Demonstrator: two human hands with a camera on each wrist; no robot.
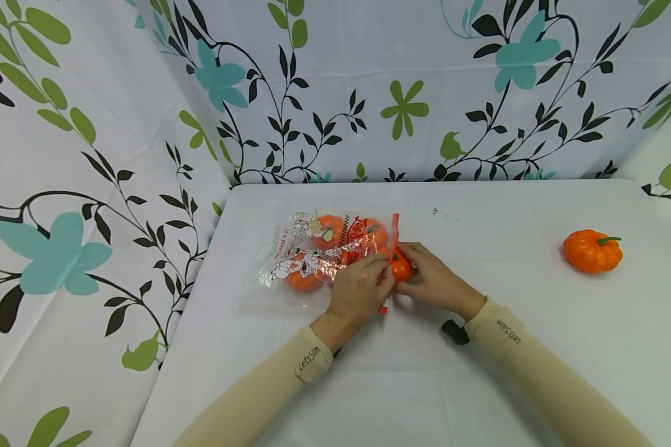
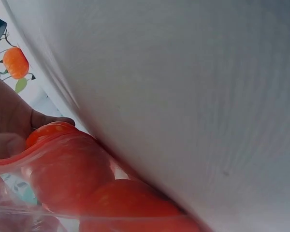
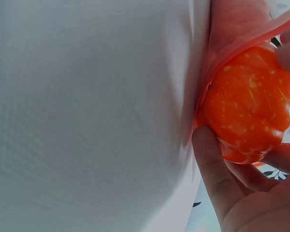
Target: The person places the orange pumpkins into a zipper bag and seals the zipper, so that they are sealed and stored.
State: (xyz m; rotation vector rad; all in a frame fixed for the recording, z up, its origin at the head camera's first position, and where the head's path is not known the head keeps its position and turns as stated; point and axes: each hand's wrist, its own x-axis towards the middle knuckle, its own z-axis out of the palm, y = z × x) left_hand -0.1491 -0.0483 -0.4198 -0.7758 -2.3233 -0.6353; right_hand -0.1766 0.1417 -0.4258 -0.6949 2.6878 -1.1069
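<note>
A clear plastic bag [image 1: 282, 253] with printed cartoon figures and a red strip [image 1: 395, 231] along its mouth lies on the table. Several orange toy pumpkins [image 1: 304, 279] show through its film. At the mouth, my left hand [image 1: 358, 292] pinches the bag's edge between thumb and fingers. My right hand [image 1: 440, 282] grips another orange pumpkin [image 3: 249, 106] with yellow flecks, thumb and fingers spread around its sides. That pumpkin sits at the opening, partly under the red rim in the right wrist view.
One more orange pumpkin [image 1: 591, 251] with a green stem stands at the right of the white table [image 1: 509, 211]. Small dark specks [image 1: 436, 212] mark the cloth behind the hands. A leaf-patterned curtain [image 1: 335, 81] hangs at the back and left.
</note>
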